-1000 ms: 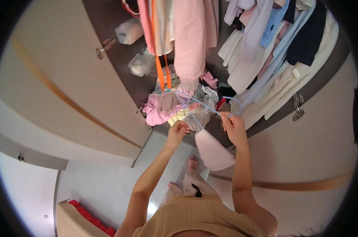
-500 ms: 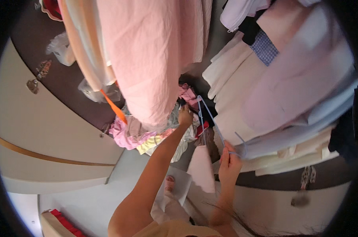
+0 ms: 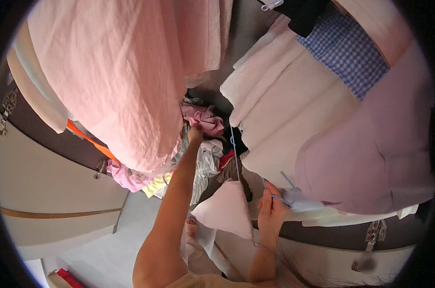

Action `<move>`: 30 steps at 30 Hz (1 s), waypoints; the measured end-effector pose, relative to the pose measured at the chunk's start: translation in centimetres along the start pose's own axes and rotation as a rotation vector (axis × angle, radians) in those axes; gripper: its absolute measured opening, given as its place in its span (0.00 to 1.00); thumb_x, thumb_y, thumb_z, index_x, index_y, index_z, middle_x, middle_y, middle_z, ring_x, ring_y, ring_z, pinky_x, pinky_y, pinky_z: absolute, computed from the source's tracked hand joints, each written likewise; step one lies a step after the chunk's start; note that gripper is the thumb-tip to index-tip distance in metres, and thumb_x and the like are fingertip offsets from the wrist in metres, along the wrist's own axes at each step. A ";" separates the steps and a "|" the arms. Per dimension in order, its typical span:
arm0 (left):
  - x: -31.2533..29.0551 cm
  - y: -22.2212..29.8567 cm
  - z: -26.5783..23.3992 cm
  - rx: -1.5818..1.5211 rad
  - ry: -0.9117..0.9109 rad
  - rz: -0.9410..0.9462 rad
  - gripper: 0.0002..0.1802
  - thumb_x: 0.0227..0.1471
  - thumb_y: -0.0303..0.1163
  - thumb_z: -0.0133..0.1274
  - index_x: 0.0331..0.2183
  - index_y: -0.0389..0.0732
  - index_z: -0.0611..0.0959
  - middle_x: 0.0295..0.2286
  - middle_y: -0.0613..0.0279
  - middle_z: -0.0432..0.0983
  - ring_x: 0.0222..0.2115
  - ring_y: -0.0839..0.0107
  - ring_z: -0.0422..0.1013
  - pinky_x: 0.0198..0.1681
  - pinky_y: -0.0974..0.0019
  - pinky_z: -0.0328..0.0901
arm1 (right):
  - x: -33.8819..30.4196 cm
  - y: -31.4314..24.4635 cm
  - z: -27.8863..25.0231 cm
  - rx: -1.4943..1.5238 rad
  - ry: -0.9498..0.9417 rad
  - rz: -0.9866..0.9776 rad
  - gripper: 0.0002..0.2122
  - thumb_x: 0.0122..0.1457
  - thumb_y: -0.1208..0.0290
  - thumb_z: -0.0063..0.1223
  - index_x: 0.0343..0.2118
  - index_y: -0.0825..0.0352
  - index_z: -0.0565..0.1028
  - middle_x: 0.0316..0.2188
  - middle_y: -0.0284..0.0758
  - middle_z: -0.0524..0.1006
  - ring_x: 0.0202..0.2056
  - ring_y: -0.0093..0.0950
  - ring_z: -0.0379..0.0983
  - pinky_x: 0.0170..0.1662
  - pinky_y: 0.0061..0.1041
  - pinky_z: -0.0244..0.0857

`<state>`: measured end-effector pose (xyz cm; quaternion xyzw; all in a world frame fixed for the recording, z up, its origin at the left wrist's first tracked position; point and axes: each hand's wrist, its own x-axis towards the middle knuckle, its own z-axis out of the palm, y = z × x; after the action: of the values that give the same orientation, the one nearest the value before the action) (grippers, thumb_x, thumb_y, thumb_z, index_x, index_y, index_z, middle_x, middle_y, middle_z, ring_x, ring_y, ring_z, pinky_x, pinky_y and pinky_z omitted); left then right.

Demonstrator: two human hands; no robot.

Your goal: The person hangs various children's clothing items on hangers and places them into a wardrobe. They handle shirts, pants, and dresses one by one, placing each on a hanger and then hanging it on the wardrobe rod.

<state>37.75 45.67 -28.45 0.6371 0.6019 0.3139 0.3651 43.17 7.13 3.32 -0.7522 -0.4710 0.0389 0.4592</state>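
Observation:
My right hand [image 3: 272, 206] is closed around a blue hanger [image 3: 236, 158] near its hook. A pale pink cloth [image 3: 225, 207] hangs at the hanger's lower side. My left arm reaches deep into the wardrobe, where my left hand [image 3: 196, 133] is closed at the edge of a crumpled pink garment [image 3: 204, 120]; its fingertips are partly hidden in the fabric. Around it lies a heap of clothes, with a white garment [image 3: 207, 161], a yellow one [image 3: 156, 186] and a pink one [image 3: 126, 176] toward the left.
A large pink garment [image 3: 112, 77] hangs over the heap on the left. Cream clothes [image 3: 284, 96], a blue checked cloth [image 3: 344, 53] and a lilac garment [image 3: 366, 149] hang on the right. Cabinet doors [image 3: 59, 192] with metal hinges stand open on both sides, above a grey floor [image 3: 100, 245].
My left hand has shifted from the heap's middle onto the pink garment. The hanger has turned in my right hand, and the view has moved closer to the hanging clothes.

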 end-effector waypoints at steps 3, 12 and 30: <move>-4.7 -0.5 -1.7 -0.083 0.086 0.279 0.14 0.43 0.30 0.55 0.36 0.42 0.76 0.27 0.52 0.77 0.29 0.50 0.75 0.33 0.53 0.68 | 0.2 0.0 -0.1 0.084 -0.015 0.143 0.12 0.66 0.73 0.45 0.46 0.71 0.77 0.17 0.28 0.68 0.19 0.16 0.61 0.23 0.18 0.56; -22.4 -1.2 -14.4 0.164 0.306 0.338 0.10 0.50 0.33 0.53 0.35 0.40 0.80 0.40 0.46 0.71 0.35 0.45 0.70 0.36 0.47 0.66 | -1.7 -2.0 0.9 0.039 -0.066 -0.078 0.11 0.65 0.72 0.45 0.43 0.72 0.77 0.16 0.31 0.68 0.18 0.18 0.62 0.23 0.21 0.58; -43.3 20.8 -51.8 -0.323 0.388 0.654 0.07 0.44 0.22 0.51 0.20 0.30 0.71 0.16 0.56 0.64 0.17 0.71 0.62 0.22 0.65 0.59 | -14.2 -15.3 -4.4 0.090 0.091 -0.293 0.12 0.64 0.69 0.44 0.39 0.72 0.76 0.35 0.46 0.79 0.29 0.45 0.74 0.32 0.38 0.66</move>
<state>2.05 6.84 18.58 0.6583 0.3684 0.6182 0.2209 27.21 -4.22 11.68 -0.6551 -0.5521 -0.0414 0.5141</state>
